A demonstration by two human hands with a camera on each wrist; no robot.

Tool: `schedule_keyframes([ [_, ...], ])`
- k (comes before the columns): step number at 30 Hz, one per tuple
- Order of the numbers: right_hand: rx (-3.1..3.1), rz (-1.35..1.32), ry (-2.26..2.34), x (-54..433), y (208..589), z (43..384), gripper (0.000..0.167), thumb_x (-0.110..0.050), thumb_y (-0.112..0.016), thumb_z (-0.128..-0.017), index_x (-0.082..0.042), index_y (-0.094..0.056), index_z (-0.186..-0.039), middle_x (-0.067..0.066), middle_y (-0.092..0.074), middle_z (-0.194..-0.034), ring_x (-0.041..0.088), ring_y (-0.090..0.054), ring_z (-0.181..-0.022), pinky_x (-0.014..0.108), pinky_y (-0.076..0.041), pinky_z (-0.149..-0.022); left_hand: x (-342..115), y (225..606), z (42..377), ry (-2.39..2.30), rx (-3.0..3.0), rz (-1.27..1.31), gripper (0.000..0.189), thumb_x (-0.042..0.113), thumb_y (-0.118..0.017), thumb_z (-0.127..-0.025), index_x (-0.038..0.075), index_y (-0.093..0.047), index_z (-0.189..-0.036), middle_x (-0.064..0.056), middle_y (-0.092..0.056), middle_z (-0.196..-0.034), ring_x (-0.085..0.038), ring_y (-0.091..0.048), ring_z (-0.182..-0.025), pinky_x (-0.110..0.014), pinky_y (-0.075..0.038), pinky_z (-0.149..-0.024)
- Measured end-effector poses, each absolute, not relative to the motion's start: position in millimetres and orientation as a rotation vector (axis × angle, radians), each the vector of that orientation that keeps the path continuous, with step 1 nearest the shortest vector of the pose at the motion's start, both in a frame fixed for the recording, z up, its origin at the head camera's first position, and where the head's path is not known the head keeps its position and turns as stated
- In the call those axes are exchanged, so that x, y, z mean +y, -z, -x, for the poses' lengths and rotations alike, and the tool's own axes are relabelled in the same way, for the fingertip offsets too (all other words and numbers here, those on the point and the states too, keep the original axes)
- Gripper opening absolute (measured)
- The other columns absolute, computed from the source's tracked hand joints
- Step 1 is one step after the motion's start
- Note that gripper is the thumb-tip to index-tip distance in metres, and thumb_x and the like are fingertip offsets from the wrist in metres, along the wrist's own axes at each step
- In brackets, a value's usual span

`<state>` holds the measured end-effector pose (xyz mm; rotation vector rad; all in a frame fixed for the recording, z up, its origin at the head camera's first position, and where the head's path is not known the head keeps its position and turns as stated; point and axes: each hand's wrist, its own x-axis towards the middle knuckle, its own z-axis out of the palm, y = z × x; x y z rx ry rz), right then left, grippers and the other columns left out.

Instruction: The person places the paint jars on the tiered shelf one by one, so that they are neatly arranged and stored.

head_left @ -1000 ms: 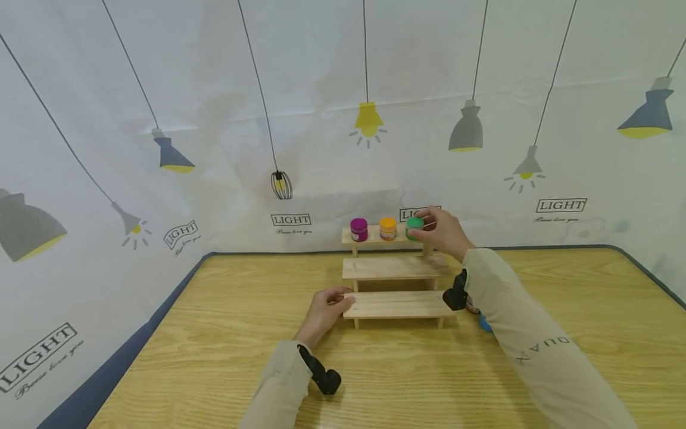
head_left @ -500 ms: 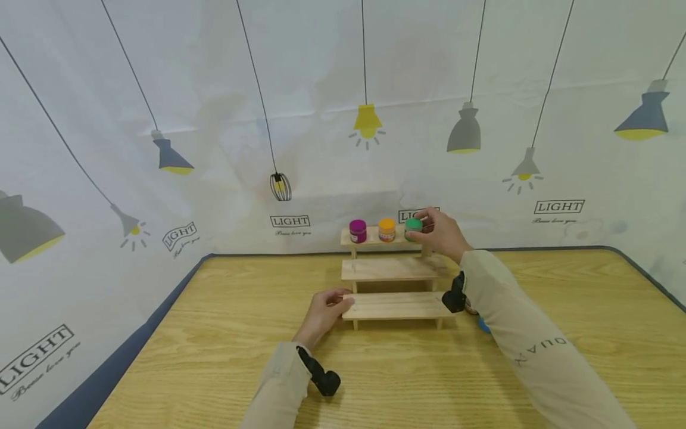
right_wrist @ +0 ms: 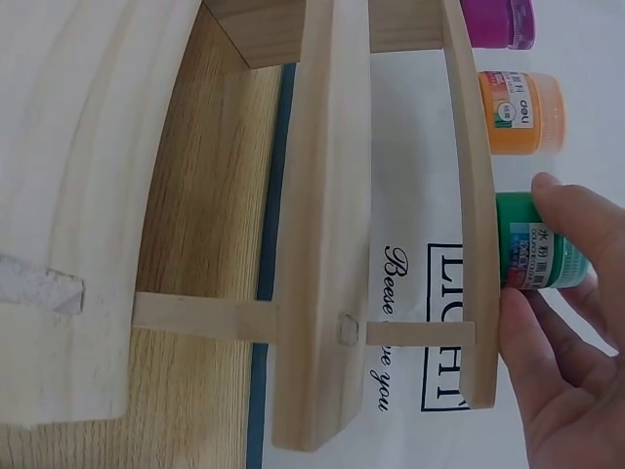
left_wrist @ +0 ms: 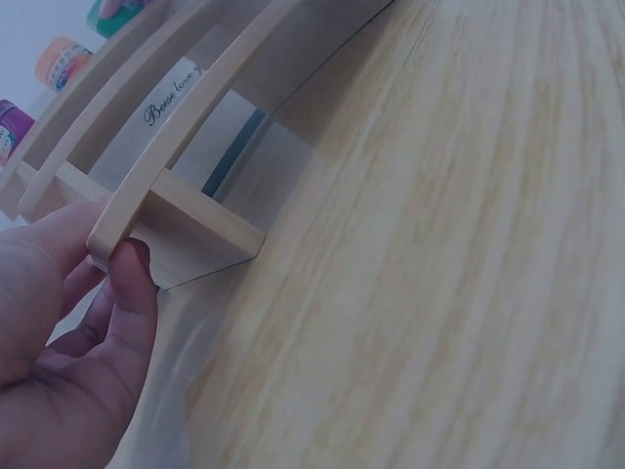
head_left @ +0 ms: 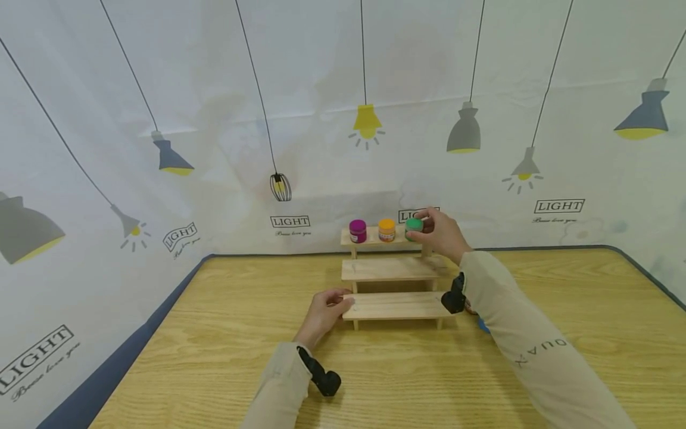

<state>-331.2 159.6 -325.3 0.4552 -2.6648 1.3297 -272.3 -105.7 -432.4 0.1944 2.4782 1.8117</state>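
A three-step wooden stand [head_left: 393, 270] is on the table against the wall. On its top step a purple paint jar [head_left: 358, 231], an orange paint jar [head_left: 387, 230] and a green paint jar [head_left: 413, 229] stand in a row. My right hand [head_left: 442, 232] holds the green jar between thumb and fingers at the right end of that step; in the right wrist view the jar's base [right_wrist: 506, 240] meets the board. With my left hand [head_left: 324, 313] I pinch the left end of the lowest step, the thumb above and fingers below, as the left wrist view shows.
Beside the stand's right end, a blue-lidded thing [head_left: 484, 325] and something small lie partly hidden under my right sleeve [head_left: 527, 333]. Behind the wooden table [head_left: 225, 357] hangs a white wall cloth [head_left: 321, 149] printed with lamps.
Both hands keep their places: the left on the lowest step, the right at the green jar. The view has shifted very slightly.
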Motion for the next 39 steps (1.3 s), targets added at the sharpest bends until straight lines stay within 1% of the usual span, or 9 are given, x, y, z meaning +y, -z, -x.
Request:
schedule_keyframes([
  [4,-2.67,-0.445,-1.325,161,328,333,0.044,-0.018,-0.062,-0.084,0.001,-0.044,-0.119,0.02,-0.053,-0.106,0.03,-0.052,-0.096,0.041,-0.044,-0.081,-106,432,272,-1.815,2.473,-0.196,0.031,0.02,-0.061,-0.085,0.001,-0.06,-0.109,-0.007,-0.052,-0.088,-0.011,-0.05,-0.07,-0.026,-0.046,-0.058],
  [7,-2.678,-0.447,-1.327,162,329,333,0.046,-0.021,-0.062,-0.084,0.001,-0.043,-0.12,0.02,-0.053,-0.108,0.03,-0.051,-0.098,0.041,-0.043,-0.081,-104,420,264,-1.815,2.463,-0.194,0.03,0.016,-0.059,-0.086,-0.002,-0.059,-0.11,-0.009,-0.052,-0.087,-0.012,-0.049,-0.069,-0.029,-0.046,-0.06],
  [11,-2.687,-0.463,-1.372,169,329,331,0.053,-0.025,-0.062,-0.084,0.001,-0.041,-0.125,0.021,-0.05,-0.113,0.032,-0.049,-0.102,0.043,-0.042,-0.083,-101,405,253,-1.818,2.457,-0.198,0.028,0.011,-0.057,-0.087,-0.006,-0.057,-0.11,-0.01,-0.052,-0.085,-0.013,-0.049,-0.067,-0.032,-0.047,-0.061],
  [14,-2.689,-0.472,-1.435,177,326,328,0.056,-0.026,-0.06,-0.085,0.002,-0.037,-0.128,0.023,-0.047,-0.117,0.033,-0.047,-0.105,0.044,-0.042,-0.084,-100,403,251,-1.828,2.447,-0.205,0.029,0.01,-0.057,-0.087,-0.006,-0.057,-0.11,-0.01,-0.052,-0.084,-0.012,-0.049,-0.065,-0.031,-0.046,-0.059],
  [20,-2.684,-0.501,-1.508,195,321,319,0.052,-0.021,-0.057,-0.088,0.002,-0.035,-0.129,0.023,-0.047,-0.115,0.034,-0.049,-0.102,0.04,-0.046,-0.08,-101,401,250,-1.831,2.448,-0.21,0.028,0.01,-0.056,-0.087,-0.007,-0.057,-0.11,-0.01,-0.053,-0.083,-0.012,-0.048,-0.063,-0.03,-0.046,-0.058],
  [22,-2.716,-0.513,-1.465,200,320,314,0.051,-0.021,-0.057,-0.088,0.002,-0.036,-0.128,0.023,-0.049,-0.114,0.033,-0.051,-0.101,0.039,-0.046,-0.079,-101,403,252,-1.829,2.449,-0.211,0.029,0.01,-0.056,-0.087,-0.007,-0.057,-0.111,-0.01,-0.053,-0.083,-0.012,-0.049,-0.063,-0.03,-0.046,-0.058],
  [30,-2.769,-0.668,-1.255,226,327,281,0.048,-0.021,-0.058,-0.087,0.003,-0.041,-0.125,0.022,-0.053,-0.11,0.034,-0.052,-0.099,0.045,-0.042,-0.082,-106,426,267,-1.843,2.427,-0.214,0.031,0.016,-0.059,-0.086,-0.003,-0.058,-0.11,-0.007,-0.054,-0.082,-0.011,-0.049,-0.062,-0.029,-0.045,-0.056],
  [36,-2.731,-0.674,-1.228,251,335,258,0.043,-0.02,-0.054,-0.089,0.001,-0.042,-0.124,0.02,-0.054,-0.11,0.032,-0.052,-0.098,0.044,-0.044,-0.078,-105,432,271,-1.824,2.452,-0.187,0.032,0.021,-0.06,-0.086,0.001,-0.06,-0.111,-0.005,-0.053,-0.082,-0.01,-0.049,-0.062,-0.025,-0.044,-0.055],
  [39,-2.753,-0.62,-1.186,265,341,250,0.043,-0.023,-0.053,-0.09,-0.001,-0.042,-0.125,0.019,-0.054,-0.111,0.027,-0.052,-0.097,0.041,-0.045,-0.076,-105,430,271,-1.824,2.45,-0.172,0.032,0.021,-0.06,-0.086,0.002,-0.059,-0.112,-0.006,-0.053,-0.082,-0.011,-0.049,-0.06,-0.026,-0.044,-0.055],
])
